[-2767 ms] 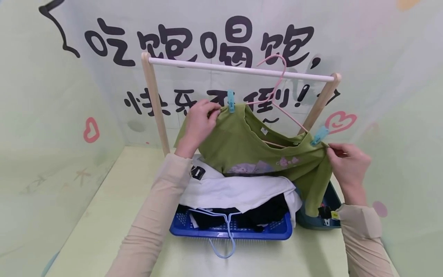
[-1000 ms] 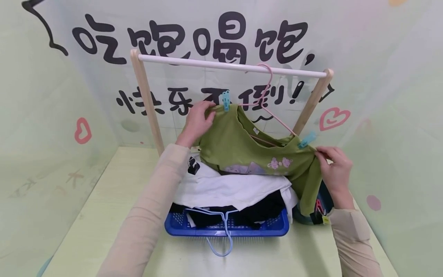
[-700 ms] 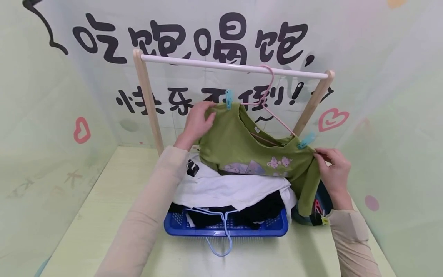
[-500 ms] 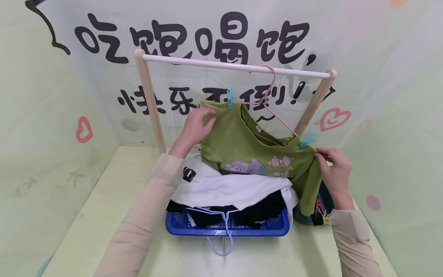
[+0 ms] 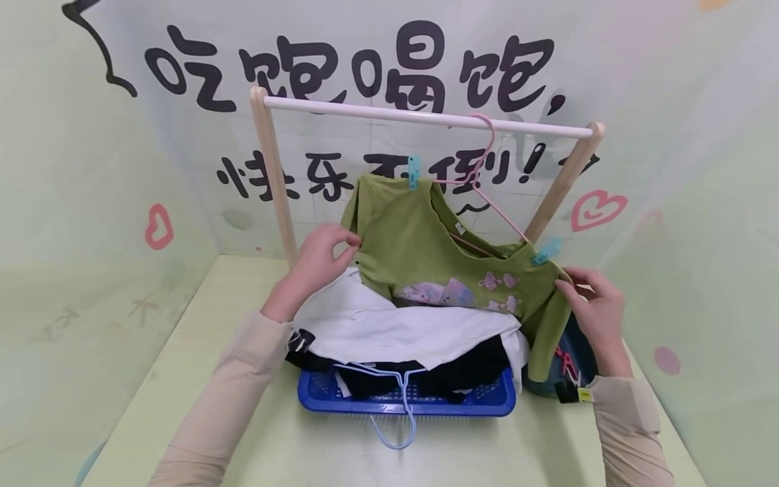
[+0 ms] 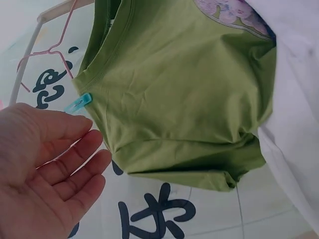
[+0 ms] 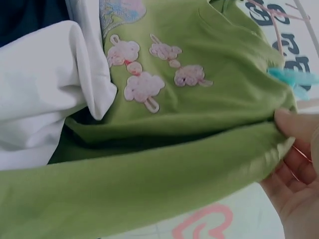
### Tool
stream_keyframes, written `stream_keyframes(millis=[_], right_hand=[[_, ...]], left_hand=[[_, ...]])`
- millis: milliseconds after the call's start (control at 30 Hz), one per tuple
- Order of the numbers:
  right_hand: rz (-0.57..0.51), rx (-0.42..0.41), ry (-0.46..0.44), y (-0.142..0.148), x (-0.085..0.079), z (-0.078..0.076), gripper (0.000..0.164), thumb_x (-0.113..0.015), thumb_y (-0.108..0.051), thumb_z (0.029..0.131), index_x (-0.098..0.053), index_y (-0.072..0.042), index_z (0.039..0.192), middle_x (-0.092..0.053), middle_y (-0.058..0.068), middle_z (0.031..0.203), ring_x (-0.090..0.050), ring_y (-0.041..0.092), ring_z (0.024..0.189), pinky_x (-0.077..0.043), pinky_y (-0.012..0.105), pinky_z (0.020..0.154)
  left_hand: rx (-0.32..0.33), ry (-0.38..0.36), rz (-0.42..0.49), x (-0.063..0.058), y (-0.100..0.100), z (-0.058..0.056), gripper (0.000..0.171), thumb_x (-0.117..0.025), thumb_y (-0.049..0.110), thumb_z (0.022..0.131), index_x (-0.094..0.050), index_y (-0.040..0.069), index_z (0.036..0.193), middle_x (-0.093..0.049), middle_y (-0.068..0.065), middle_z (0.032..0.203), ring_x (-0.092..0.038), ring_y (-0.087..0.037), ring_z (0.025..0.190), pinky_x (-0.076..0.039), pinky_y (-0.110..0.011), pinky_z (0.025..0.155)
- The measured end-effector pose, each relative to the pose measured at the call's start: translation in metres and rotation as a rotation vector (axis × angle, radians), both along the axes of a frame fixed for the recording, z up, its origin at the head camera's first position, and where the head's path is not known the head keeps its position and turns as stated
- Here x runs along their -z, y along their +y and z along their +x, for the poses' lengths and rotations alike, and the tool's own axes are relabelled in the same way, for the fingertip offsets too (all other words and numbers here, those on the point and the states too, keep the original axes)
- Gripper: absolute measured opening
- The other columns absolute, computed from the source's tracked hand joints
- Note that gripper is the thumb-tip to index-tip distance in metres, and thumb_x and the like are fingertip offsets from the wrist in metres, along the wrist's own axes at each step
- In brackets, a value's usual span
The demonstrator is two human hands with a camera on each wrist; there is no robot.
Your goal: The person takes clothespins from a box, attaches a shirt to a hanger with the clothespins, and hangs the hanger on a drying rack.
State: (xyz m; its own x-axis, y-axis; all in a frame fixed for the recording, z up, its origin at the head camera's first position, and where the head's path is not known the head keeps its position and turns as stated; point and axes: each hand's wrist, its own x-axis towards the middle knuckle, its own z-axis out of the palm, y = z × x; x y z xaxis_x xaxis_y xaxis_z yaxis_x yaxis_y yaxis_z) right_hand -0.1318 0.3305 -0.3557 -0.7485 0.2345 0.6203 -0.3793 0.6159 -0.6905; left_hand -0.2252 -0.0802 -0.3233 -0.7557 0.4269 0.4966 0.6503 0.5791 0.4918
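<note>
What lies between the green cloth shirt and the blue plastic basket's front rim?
Below the green shirt, the head view shows a white cloth garment, then black cloth and part of a thin light-blue hanger.

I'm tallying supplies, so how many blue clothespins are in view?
2: the left clothespin and the right clothespin, one at each shoulder of the green shirt. More may be hidden in the dark bin.

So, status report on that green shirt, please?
Left fingers empty. Right fingers pinching green shirt. Shirt on pink hanger. White cloth covering its lower front.
</note>
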Motion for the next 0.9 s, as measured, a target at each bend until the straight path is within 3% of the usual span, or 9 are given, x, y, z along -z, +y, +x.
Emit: stream_keyframes(millis=[200, 400, 467, 567, 700, 800, 900], right_hand=[[-0.141, -0.041, -0.155, 0.016, 0.015, 0.002, 0.024, -0.07, 0.001, 0.081, -0.066, 0.006, 0.104, -0.064, -0.018, 0.09, -0.059, 0.001, 0.081, -0.048, 0.009, 0.069], [-0.377, -0.259, -0.087, 0.028, 0.029, 0.007, 0.02, -0.052, 0.002, 0.091, -0.07, 0.0, 0.101, -0.069, -0.008, 0.092, -0.061, 0.004, 0.082, -0.047, 0.013, 0.076], [-0.396, -0.225, -0.09, 0.03, 0.034, 0.008, 0.021, -0.052, 0.001, 0.092, -0.071, -0.005, 0.098, -0.069, -0.009, 0.088, -0.06, 0.003, 0.08, -0.046, 0.013, 0.075], [-0.305, -0.034, -0.188, 0.033, 0.042, 0.007, 0.019, -0.057, -0.006, 0.091, -0.072, -0.018, 0.092, -0.065, -0.02, 0.08, -0.057, -0.001, 0.077, -0.045, 0.011, 0.069], [-0.119, 0.159, -0.362, 0.039, 0.053, 0.001, 0.013, -0.058, -0.007, 0.089, -0.069, -0.006, 0.094, -0.054, -0.031, 0.071, -0.049, -0.008, 0.071, -0.038, 0.008, 0.063], [0.019, 0.189, -0.464, 0.046, 0.06, -0.005, 0.021, -0.056, -0.005, 0.087, -0.064, 0.009, 0.1, -0.057, -0.02, 0.07, -0.047, -0.008, 0.066, -0.039, 0.012, 0.062], [0.151, 0.144, -0.501, 0.062, 0.079, -0.015, 0.019, -0.057, -0.01, 0.085, -0.064, 0.007, 0.092, -0.061, -0.001, 0.067, -0.049, 0.004, 0.061, -0.04, 0.023, 0.057]], left_hand=[[-0.015, 0.033, -0.007, 0.014, -0.02, 0.011, 0.008, -0.063, -0.005, 0.081, -0.068, -0.007, 0.087, -0.066, -0.017, 0.087, -0.059, -0.035, 0.088, -0.045, -0.046, 0.086], [-0.037, 0.009, -0.072, 0.027, -0.034, 0.025, 0.009, -0.064, -0.005, 0.08, -0.069, -0.006, 0.087, -0.066, -0.015, 0.085, -0.06, -0.034, 0.086, -0.047, -0.046, 0.081], [-0.044, 0.005, -0.097, 0.031, -0.037, 0.03, 0.009, -0.065, -0.005, 0.079, -0.069, -0.005, 0.087, -0.066, -0.014, 0.083, -0.061, -0.033, 0.084, -0.048, -0.046, 0.078], [-0.059, -0.003, -0.145, 0.038, -0.042, 0.038, 0.008, -0.067, -0.004, 0.079, -0.07, -0.004, 0.086, -0.064, -0.012, 0.081, -0.061, -0.032, 0.081, -0.05, -0.046, 0.074], [-0.07, -0.007, -0.211, 0.047, -0.051, 0.051, 0.008, -0.069, -0.004, 0.076, -0.07, -0.002, 0.084, -0.063, -0.01, 0.078, -0.06, -0.03, 0.077, -0.05, -0.044, 0.068], [-0.068, -0.015, -0.25, 0.055, -0.057, 0.058, 0.008, -0.069, -0.005, 0.075, -0.069, -0.001, 0.082, -0.062, -0.008, 0.076, -0.059, -0.028, 0.075, -0.05, -0.042, 0.066], [-0.061, -0.015, -0.278, 0.064, -0.062, 0.064, 0.009, -0.07, -0.005, 0.073, -0.068, 0.0, 0.08, -0.062, -0.007, 0.076, -0.059, -0.026, 0.074, -0.05, -0.04, 0.066]])
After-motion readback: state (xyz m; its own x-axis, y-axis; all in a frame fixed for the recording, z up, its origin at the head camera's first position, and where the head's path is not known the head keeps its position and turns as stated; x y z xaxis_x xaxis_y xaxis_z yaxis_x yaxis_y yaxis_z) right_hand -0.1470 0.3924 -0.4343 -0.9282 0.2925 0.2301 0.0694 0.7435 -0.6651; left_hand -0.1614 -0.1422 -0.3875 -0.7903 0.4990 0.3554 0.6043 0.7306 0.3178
